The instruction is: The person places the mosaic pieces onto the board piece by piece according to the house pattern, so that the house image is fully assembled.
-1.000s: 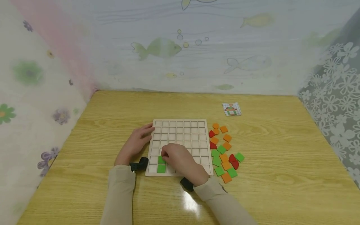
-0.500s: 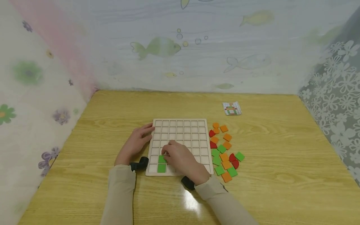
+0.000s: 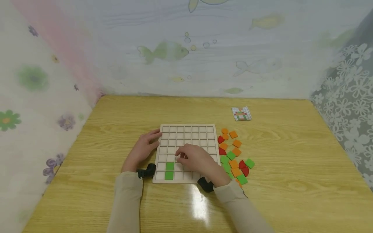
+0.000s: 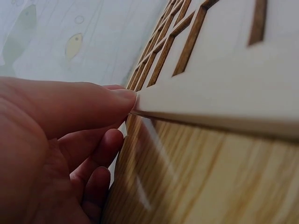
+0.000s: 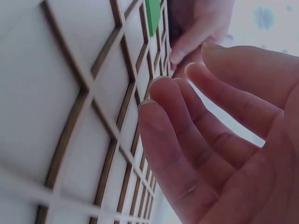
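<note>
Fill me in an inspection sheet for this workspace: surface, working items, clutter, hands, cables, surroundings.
Surface: wood-grain table, with a light reflection near its front.
Working items: gridded board; two green squares in its second column from the left, bottom two rows; loose orange, green and red pieces right of the board; pattern card beyond them.
Clutter: nothing seen.
Hands: left hand touches the board's left edge; right hand over the board, fingers loosely curled, holding nothing.
Cables: nothing seen.
Surroundings: fish-patterned wall behind; flowered surfaces either side.

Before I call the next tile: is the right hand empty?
Empty: in its wrist view, the right hand has nothing in its fingers.
</note>
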A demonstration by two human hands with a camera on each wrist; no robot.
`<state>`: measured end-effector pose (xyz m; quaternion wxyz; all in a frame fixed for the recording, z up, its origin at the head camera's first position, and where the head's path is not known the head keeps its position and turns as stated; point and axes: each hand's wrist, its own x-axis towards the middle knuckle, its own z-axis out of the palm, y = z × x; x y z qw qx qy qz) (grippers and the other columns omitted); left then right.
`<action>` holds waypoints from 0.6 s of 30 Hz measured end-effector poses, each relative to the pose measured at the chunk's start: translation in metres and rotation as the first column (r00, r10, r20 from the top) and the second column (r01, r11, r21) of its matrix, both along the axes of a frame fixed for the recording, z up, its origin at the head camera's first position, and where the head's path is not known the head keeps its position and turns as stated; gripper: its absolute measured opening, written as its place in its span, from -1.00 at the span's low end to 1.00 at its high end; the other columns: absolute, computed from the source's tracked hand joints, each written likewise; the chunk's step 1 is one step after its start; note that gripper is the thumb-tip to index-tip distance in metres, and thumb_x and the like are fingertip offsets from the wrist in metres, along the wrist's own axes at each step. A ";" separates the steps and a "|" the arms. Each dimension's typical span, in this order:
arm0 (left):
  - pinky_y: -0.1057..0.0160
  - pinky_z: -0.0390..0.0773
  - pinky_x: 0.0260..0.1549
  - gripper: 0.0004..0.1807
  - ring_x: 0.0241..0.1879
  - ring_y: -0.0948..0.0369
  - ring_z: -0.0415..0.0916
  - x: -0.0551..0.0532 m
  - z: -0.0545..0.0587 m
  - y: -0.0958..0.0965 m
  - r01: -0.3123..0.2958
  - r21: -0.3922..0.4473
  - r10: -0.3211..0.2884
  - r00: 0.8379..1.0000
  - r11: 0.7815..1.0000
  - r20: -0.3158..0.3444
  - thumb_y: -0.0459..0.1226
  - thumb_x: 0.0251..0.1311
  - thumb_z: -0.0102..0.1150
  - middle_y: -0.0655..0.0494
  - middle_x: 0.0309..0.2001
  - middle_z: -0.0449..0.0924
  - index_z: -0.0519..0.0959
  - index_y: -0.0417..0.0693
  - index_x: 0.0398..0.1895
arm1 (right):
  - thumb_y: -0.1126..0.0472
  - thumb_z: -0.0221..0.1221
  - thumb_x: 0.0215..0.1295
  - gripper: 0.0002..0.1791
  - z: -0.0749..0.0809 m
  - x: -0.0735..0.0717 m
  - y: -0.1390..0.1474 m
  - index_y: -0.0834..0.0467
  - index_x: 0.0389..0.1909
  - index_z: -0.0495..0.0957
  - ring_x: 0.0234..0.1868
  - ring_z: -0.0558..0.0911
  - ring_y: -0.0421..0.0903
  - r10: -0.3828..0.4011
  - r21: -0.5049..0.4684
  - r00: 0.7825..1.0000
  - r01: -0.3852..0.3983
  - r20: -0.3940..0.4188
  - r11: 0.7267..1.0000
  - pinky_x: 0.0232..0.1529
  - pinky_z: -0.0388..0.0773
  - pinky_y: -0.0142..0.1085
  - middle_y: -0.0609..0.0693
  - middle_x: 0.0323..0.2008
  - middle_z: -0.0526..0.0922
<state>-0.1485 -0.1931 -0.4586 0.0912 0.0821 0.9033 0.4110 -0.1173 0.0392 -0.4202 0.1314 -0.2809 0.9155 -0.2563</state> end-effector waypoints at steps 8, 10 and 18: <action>-0.06 -0.07 0.20 -0.56 0.32 0.02 -0.15 -0.001 -0.002 0.000 0.015 0.003 -0.015 1.000 1.000 -0.021 -0.24 0.26 -0.04 0.24 0.33 0.07 0.33 0.03 0.23 | 0.07 0.11 0.19 -0.82 0.002 -0.001 0.017 0.01 -0.22 0.58 -0.43 0.43 -0.25 -0.035 -0.015 0.999 0.035 0.014 0.999 -0.39 0.39 -0.40 -0.23 -0.46 0.48; -0.06 -0.06 0.20 -0.55 0.32 0.01 -0.14 -0.001 -0.002 0.000 0.025 -0.005 -0.025 0.999 1.000 -0.026 -0.25 0.26 -0.04 0.22 0.33 0.06 0.32 0.01 0.24 | 0.07 0.12 0.19 -0.83 0.002 -0.002 0.020 0.01 -0.24 0.58 -0.44 0.43 -0.24 -0.040 -0.022 0.999 0.040 0.017 0.999 -0.39 0.39 -0.39 -0.23 -0.47 0.48; -0.07 -0.05 0.20 -0.55 0.32 0.02 -0.18 0.002 0.001 0.000 0.027 -0.014 -0.027 0.999 1.000 -0.021 -0.24 0.27 -0.06 0.21 0.33 0.05 0.30 0.01 0.25 | 0.06 0.13 0.18 -0.82 -0.001 -0.008 0.034 -0.02 -0.21 0.56 -0.41 0.44 -0.27 -0.051 -0.029 0.998 0.053 0.039 0.998 -0.35 0.39 -0.38 -0.24 -0.45 0.49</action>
